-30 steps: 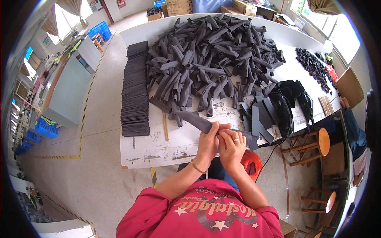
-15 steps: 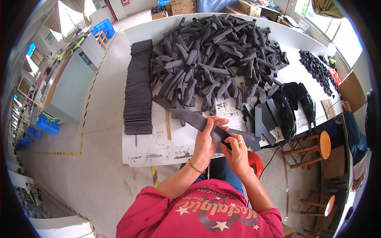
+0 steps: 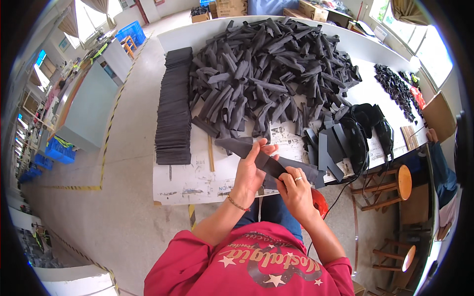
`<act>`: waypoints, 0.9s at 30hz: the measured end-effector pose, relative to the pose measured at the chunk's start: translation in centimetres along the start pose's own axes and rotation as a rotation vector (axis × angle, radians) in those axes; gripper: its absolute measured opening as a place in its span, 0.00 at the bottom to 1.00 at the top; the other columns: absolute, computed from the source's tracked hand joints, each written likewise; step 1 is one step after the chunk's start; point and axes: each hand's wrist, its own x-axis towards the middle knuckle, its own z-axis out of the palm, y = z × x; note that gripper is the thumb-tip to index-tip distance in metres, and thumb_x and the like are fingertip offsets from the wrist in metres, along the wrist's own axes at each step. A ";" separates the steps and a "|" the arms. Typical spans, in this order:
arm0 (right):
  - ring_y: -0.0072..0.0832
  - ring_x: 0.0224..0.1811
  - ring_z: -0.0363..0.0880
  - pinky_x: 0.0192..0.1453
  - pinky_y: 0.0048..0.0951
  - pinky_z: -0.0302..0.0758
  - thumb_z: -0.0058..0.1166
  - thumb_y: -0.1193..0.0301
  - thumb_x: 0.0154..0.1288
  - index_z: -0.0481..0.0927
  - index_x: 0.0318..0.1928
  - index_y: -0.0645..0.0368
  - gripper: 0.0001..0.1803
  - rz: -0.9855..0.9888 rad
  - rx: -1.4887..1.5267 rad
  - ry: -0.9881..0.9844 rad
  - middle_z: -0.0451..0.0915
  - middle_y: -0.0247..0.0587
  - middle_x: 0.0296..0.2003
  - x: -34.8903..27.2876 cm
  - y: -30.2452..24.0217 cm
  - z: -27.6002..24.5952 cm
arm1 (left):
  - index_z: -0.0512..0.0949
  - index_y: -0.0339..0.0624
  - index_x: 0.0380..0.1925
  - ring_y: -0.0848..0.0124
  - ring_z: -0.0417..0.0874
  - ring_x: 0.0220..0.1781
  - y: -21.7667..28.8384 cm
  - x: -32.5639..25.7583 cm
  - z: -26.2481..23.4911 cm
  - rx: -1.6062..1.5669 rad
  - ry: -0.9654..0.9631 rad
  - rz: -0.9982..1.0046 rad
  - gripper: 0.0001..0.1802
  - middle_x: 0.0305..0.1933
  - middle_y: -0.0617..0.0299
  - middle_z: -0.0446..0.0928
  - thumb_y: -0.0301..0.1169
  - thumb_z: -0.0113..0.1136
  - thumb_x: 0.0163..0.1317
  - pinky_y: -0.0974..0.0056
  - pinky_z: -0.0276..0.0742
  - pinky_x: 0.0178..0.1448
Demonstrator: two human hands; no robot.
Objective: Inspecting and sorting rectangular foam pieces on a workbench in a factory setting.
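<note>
Between my hands, near the table's front edge, is a dark grey fabric sleeve [image 3: 238, 147], slanting down to the right. A darker, smoother black strip [image 3: 272, 166] shows at its right part; whether it lies inside or on top, I cannot tell. My left hand [image 3: 253, 167] closes on the sleeve's middle, thumb on top. My right hand [image 3: 296, 188], with a ring, pinches the strip's right end. Another dark grey piece [image 3: 308, 170] lies on the table behind my right hand. Further back is a big heap of similar dark fabric pieces [image 3: 276, 69].
A long, neat stack of flat dark pieces [image 3: 174, 108] runs along the table's left side. A thin wooden stick [image 3: 211, 154] lies beside it. To the right are stiff dark panels [image 3: 327, 153] and a black bag-like bundle [image 3: 363, 133] with a cord. Wooden stools [image 3: 404, 181] stand at right.
My right hand has shifted slightly right and down along the strip, and more of the strip shows between my hands. My left hand still grips the sleeve.
</note>
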 end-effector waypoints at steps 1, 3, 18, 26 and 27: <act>0.46 0.34 0.73 0.37 0.41 0.73 0.62 0.83 0.51 0.73 0.37 0.62 0.14 -0.002 0.003 -0.003 0.73 0.47 0.39 0.1 -0.1 -0.1 | 0.74 0.43 0.50 0.62 0.77 0.58 -0.3 0.1 -0.3 0.022 -0.021 0.018 0.15 0.42 0.59 0.82 0.40 0.53 0.71 0.53 0.72 0.61; 0.46 0.34 0.73 0.37 0.41 0.73 0.62 0.83 0.51 0.73 0.37 0.62 0.14 -0.013 0.019 0.010 0.73 0.47 0.39 0.3 0.0 -0.2 | 0.74 0.43 0.49 0.63 0.77 0.58 -0.5 0.2 -0.3 0.046 -0.043 0.036 0.15 0.41 0.59 0.82 0.40 0.53 0.71 0.53 0.71 0.62; 0.45 0.39 0.73 0.44 0.40 0.73 0.62 0.81 0.52 0.72 0.40 0.64 0.15 -0.090 0.087 -0.041 0.73 0.50 0.41 0.4 1.3 2.2 | 0.74 0.40 0.50 0.59 0.76 0.59 -3.2 -1.2 -0.6 -0.022 -0.099 -0.033 0.16 0.44 0.57 0.81 0.40 0.51 0.72 0.56 0.71 0.63; 0.50 0.45 0.74 0.46 0.43 0.75 0.64 0.80 0.51 0.70 0.45 0.62 0.21 0.064 0.016 -0.169 0.72 0.51 0.43 0.5 0.7 0.1 | 0.74 0.40 0.52 0.61 0.78 0.56 -1.7 -0.5 -0.8 -0.002 -0.118 -0.040 0.19 0.46 0.55 0.81 0.42 0.51 0.71 0.57 0.72 0.62; 0.49 0.44 0.75 0.44 0.42 0.75 0.64 0.80 0.51 0.71 0.45 0.62 0.20 0.038 0.019 -0.169 0.73 0.50 0.43 0.3 1.0 0.1 | 0.74 0.40 0.52 0.61 0.78 0.56 -1.6 -0.6 -0.3 -0.006 -0.117 -0.039 0.19 0.46 0.55 0.81 0.42 0.51 0.71 0.57 0.72 0.62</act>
